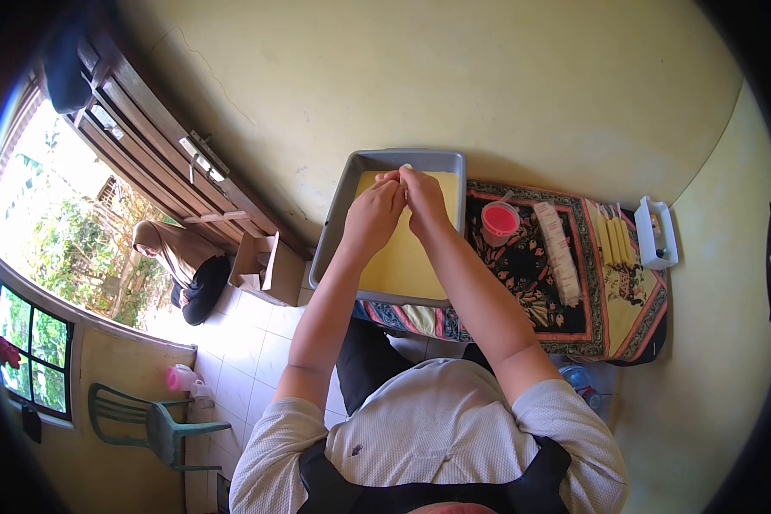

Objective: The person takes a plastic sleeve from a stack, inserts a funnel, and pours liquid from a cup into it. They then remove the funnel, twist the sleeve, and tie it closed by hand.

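Note:
My left hand and my right hand are pressed together over the far part of a grey tub. Fingers of both are closed, and a small whitish bit shows at the right fingertips; what they hold is mostly hidden, so I cannot tell its kind. Below them, a smooth pale yellow layer covers the inside of the tub. Close by on the right, a clear tub of bright pink-red contents stands on a patterned cloth.
Right of the pink-red tub lie a long pale packaged strip, several yellow sticks and a white tray. A person sits by the open door, near a cardboard box. A green chair stands lower left.

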{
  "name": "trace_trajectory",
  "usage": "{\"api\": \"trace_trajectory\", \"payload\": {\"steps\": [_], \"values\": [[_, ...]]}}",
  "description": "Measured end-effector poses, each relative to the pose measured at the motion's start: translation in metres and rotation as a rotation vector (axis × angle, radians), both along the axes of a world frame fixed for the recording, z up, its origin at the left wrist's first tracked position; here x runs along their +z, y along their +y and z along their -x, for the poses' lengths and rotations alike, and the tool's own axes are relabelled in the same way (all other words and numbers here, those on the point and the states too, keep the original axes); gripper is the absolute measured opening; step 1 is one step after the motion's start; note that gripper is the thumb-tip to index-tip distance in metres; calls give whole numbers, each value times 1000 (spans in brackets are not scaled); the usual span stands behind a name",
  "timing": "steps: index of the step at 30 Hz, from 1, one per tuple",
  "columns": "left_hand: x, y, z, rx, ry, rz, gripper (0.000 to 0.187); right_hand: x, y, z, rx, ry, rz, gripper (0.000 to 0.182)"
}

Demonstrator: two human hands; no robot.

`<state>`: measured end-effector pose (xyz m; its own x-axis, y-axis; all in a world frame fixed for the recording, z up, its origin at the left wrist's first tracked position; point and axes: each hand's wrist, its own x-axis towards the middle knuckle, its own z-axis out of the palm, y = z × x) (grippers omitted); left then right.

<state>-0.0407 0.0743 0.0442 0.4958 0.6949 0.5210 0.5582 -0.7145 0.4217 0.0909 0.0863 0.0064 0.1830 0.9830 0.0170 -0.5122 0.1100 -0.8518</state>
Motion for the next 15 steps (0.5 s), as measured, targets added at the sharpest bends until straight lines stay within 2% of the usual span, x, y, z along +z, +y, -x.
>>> {"api": "trace_trajectory", "payload": {"steps": [15], "values": [[-4, -1, 5, -19, -55, 73, 28, 5, -2, -5, 75, 93, 109, 31]]}}
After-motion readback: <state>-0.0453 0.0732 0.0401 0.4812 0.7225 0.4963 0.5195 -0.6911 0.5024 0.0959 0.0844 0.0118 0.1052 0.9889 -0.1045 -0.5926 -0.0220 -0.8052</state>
